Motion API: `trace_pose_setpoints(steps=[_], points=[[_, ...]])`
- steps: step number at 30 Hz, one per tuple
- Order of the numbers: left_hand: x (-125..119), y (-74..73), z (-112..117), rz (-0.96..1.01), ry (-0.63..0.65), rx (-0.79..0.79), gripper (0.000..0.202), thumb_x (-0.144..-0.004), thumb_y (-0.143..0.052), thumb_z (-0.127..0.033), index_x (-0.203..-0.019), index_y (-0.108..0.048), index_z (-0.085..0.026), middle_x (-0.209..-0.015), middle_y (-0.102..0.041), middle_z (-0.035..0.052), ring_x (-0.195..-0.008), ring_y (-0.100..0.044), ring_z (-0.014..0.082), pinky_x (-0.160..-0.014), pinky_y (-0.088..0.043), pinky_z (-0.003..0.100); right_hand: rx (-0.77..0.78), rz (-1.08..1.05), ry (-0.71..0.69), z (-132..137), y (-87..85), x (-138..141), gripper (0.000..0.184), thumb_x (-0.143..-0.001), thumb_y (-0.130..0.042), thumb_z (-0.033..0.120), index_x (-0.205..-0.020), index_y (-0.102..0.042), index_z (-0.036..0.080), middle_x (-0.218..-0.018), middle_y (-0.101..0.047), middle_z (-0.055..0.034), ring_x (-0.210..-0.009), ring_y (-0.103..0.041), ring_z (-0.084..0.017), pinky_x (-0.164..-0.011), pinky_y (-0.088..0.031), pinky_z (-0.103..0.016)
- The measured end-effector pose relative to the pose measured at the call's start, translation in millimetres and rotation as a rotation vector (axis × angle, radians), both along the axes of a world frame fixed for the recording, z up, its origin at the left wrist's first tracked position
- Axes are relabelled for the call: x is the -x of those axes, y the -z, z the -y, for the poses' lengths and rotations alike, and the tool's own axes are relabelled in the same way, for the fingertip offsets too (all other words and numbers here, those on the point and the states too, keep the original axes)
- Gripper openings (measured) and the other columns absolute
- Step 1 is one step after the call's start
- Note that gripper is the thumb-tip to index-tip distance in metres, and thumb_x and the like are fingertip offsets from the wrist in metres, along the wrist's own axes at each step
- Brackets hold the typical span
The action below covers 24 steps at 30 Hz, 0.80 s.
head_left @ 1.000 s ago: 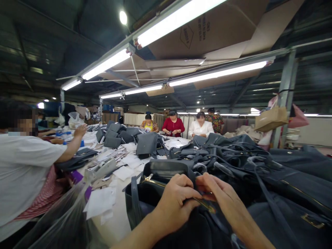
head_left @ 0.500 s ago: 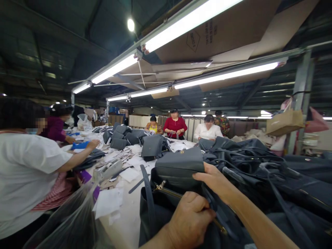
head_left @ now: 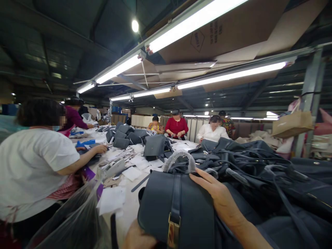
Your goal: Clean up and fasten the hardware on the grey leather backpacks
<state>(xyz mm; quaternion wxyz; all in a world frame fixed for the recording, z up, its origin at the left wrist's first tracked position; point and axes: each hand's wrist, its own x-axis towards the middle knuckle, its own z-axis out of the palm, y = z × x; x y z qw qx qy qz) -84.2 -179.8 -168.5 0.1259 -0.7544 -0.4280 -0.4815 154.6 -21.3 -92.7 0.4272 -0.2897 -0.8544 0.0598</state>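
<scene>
A dark blue-grey bag [head_left: 158, 200] stands upright right in front of me, its flap down over the front. A strap with a gold clasp [head_left: 173, 232] runs down the middle of the flap. The bag's top handle [head_left: 178, 157] is wrapped in clear plastic. My right hand [head_left: 215, 188] lies along the top right edge of the bag, its fingers stretched out near the base of the handle. Low at the bag's left side is my left hand [head_left: 138, 233], blurred, with its fingers hidden behind the flap.
More dark bags [head_left: 259, 173] are heaped on the right. Smaller dark bags [head_left: 155, 147] and white paper sheets [head_left: 111, 200] cover the table. A clear plastic bag [head_left: 75, 214] hangs at the near left edge. A co-worker in white [head_left: 38, 166] works on the left; several others are beyond.
The bag's flap has come down over its open top, so the zipper is now hidden and the gold clasp shows. My left hand has moved from the opening to the lower left.
</scene>
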Motion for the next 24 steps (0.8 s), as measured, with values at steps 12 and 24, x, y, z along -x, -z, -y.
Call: trace_pose_setpoints(steps=[12,24], points=[[-6.8,-136.9,-63.5,0.09,-0.229,0.118,0.067,-0.079,-0.056,-0.045,-0.136,-0.043,-0.012,-0.141,-0.049,0.0164,-0.128,-0.046,0.0326,-0.106,-0.037,0.047,-0.337,0.242,0.141,13.4,1.2,11.8,0.04,-0.09,-0.05,0.009,-0.125,-0.063,0.025,-0.142,-0.054,-0.011,-0.131,-0.049,-0.023,-0.109,-0.042,-0.037],[-42.6,-132.6,-123.5,0.274,-0.178,0.213,0.039,-0.084,-0.047,-0.042,-0.097,-0.063,-0.009,-0.068,-0.051,-0.0148,-0.069,-0.044,-0.0005,-0.079,-0.032,0.023,-0.163,0.065,0.266,146.2,88.8,-90.0,0.036,-0.091,-0.042,0.017,-0.12,-0.063,0.023,-0.102,-0.076,-0.0079,-0.09,-0.072,-0.017,-0.081,-0.057,-0.025]])
